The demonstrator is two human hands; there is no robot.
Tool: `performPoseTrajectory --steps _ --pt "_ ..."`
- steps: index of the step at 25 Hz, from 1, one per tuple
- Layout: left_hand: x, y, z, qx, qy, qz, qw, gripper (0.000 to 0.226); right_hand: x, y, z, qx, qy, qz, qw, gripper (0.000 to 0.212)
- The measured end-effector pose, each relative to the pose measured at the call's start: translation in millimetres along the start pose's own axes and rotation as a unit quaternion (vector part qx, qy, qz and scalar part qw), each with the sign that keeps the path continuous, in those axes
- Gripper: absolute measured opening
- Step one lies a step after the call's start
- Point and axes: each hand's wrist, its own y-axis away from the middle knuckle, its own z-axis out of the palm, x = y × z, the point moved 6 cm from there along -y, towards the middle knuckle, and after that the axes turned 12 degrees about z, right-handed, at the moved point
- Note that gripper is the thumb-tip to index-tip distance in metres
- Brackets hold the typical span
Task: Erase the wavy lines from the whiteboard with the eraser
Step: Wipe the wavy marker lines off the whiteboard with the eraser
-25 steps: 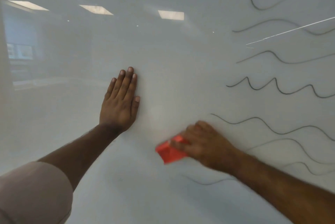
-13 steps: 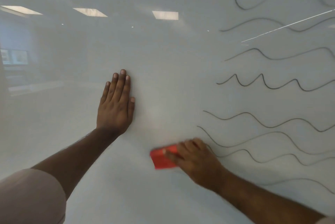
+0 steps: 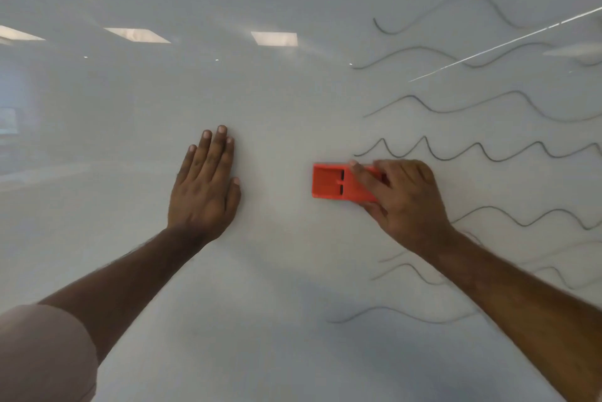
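A glossy whiteboard fills the view. Several dark wavy lines run down its right half, from near the top to below my right forearm. My right hand grips an orange eraser and presses it flat on the board, just under the left end of the sharply peaked line. Part of the eraser is hidden under my fingers. My left hand lies flat on the board to the left, fingers together, holding nothing.
The left half of the whiteboard shows only reflections of ceiling lights and a room. A thin bright streak crosses the upper right. My left sleeve fills the bottom left corner.
My right hand has carried the eraser upward from the lower lines to just below the peaked line. The left ends of the lines around my wrist now look fainter and smeared. The left hand stays flat.
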Motion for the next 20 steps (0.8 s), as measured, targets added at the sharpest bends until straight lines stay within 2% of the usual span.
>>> performPoseTrajectory --steps 2,4,7,9,12,14,17,20 --pt "13.8 -20.0 -1.5 0.008 -0.003 0.022 1.000 0.062 4.2 -19.6 1.9 0.016 -0.011 0.077 0.997 0.058" --pt "22.1 -37.5 -2.2 0.012 -0.007 0.022 1.000 0.061 -7.6 -9.2 8.9 0.012 -0.024 0.085 0.996 0.058" --pt "32.3 -55.6 -0.6 0.018 -0.013 0.009 1.000 0.062 -34.7 46.6 21.2 -0.015 -0.027 -0.031 0.999 0.053" --pt "38.7 -63.3 0.8 0.028 -0.010 -0.007 1.000 0.063 -45.7 90.6 29.7 -0.063 -0.034 -0.115 0.991 0.055" --pt "48.0 -67.5 2.6 0.044 -0.003 -0.038 0.998 0.064 -50.8 146.1 35.7 -0.157 -0.037 -0.250 0.955 0.048" --pt "50.9 -69.3 3.7 0.038 -0.014 -0.024 0.999 0.063 -39.0 158.4 33.4 -0.186 -0.035 -0.310 0.932 0.044" --pt "52.6 -71.1 4.7 0.024 -0.032 0.009 0.999 0.063 -16.5 143.9 26.3 -0.171 -0.044 -0.340 0.924 0.040" --pt "55.4 -76.5 4.4 0.032 -0.038 0.014 0.999 0.061 8.5 101.8 13.5 -0.112 -0.061 -0.295 0.947 0.037"
